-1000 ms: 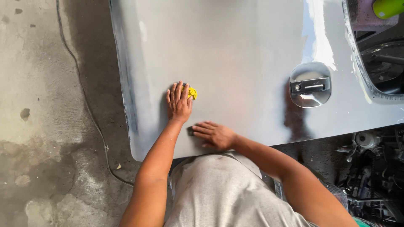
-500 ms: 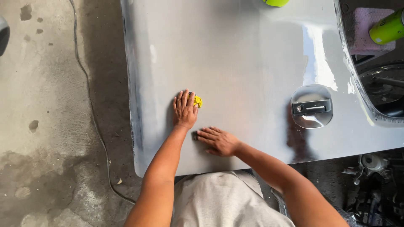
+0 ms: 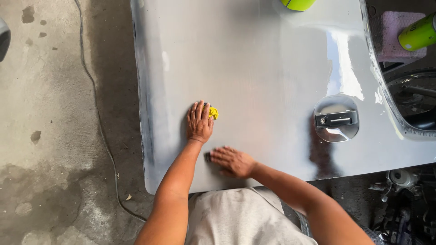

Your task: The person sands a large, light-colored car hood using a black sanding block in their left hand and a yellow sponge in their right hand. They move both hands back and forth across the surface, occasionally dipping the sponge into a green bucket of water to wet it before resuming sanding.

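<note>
The grey car panel (image 3: 272, 68) is smooth painted metal, glossy where light streaks it, duller and hazed near its left edge. Its recessed handle (image 3: 336, 119) looks like shiny chrome. The yellow pad (image 3: 213, 113) looks like soft crumpled cloth. The concrete floor (image 3: 50, 113) is rough, matt and stained.

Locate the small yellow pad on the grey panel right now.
In the head view, the yellow pad sits under the fingertips of the left hand, pressed on the grey panel near its left edge, up-left of the right hand.
</note>
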